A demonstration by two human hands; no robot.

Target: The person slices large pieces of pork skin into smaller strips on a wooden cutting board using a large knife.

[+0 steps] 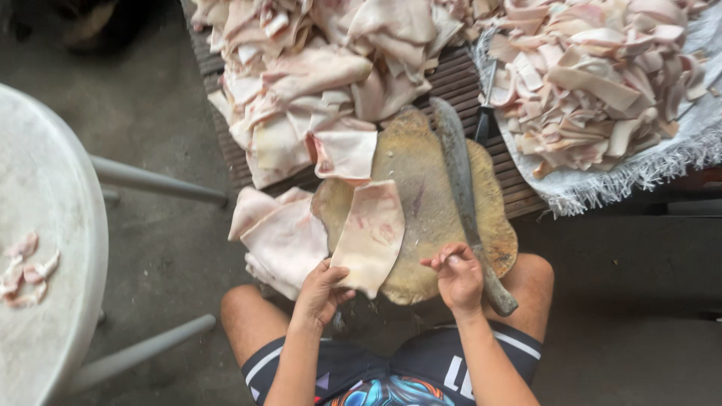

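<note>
Left hand (320, 289) grasps pale skin slab (370, 237) on wooden board (436, 203). Right hand (457, 274) loosely curled, empty, beside long knife (468, 203).

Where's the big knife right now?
In the head view, the knife lies along the right side of the chopping block, its handle beside the right hand.
</note>
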